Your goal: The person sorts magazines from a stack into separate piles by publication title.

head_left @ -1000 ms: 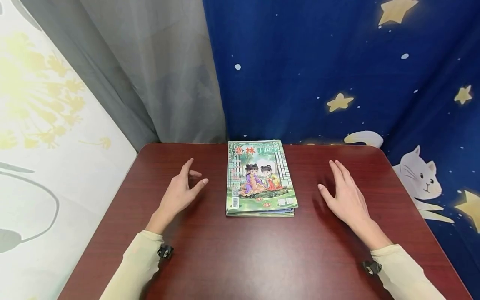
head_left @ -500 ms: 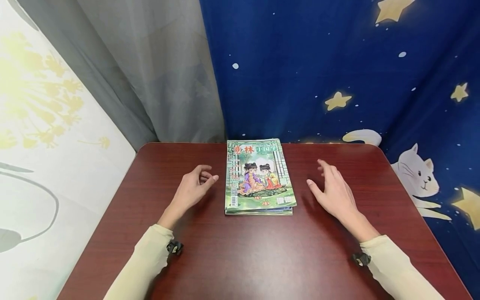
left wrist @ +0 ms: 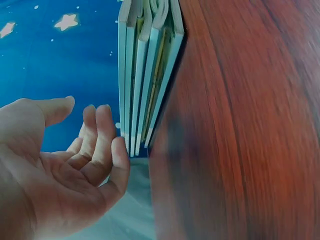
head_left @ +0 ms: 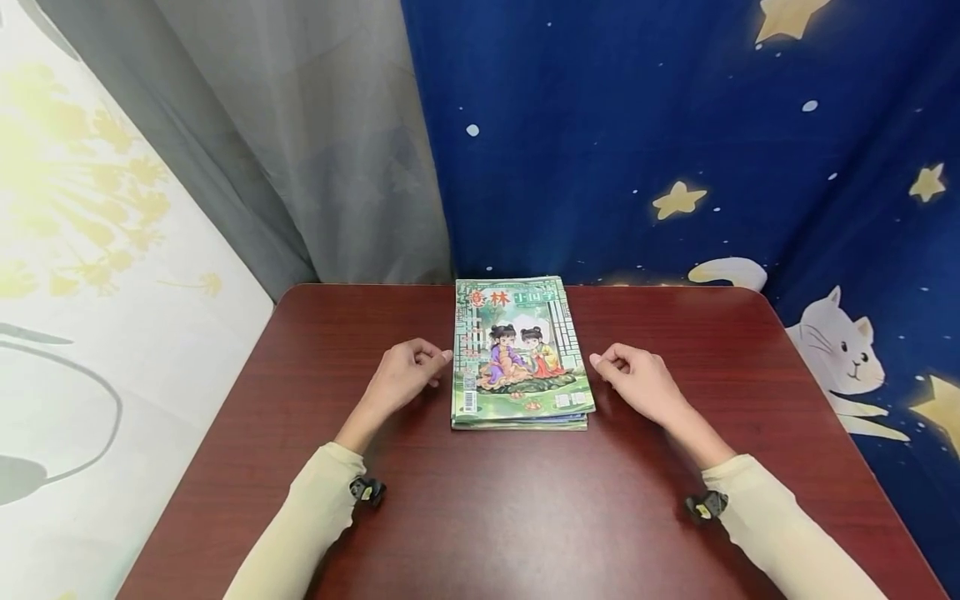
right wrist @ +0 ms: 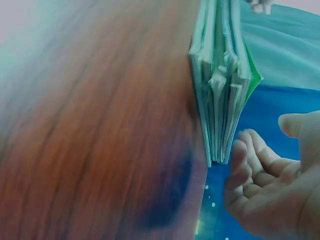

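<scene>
Fingers loosely curled, gripping nothing, the left hand and right hand flank the rectangular stack of green-covered paper magazines on the dark-red wooden tabletop, apparently the reaching step, which calls for a two-sided grip.

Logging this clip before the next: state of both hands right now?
Left hand: open, holding nothing, beside the magazine stack on its left.
Right hand: open, holding nothing, beside the stack's right.

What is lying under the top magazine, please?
Other magazines, stacked on the red-brown table: their edges show beneath the top magazine. Their front covers are mostly hidden by it.
</scene>
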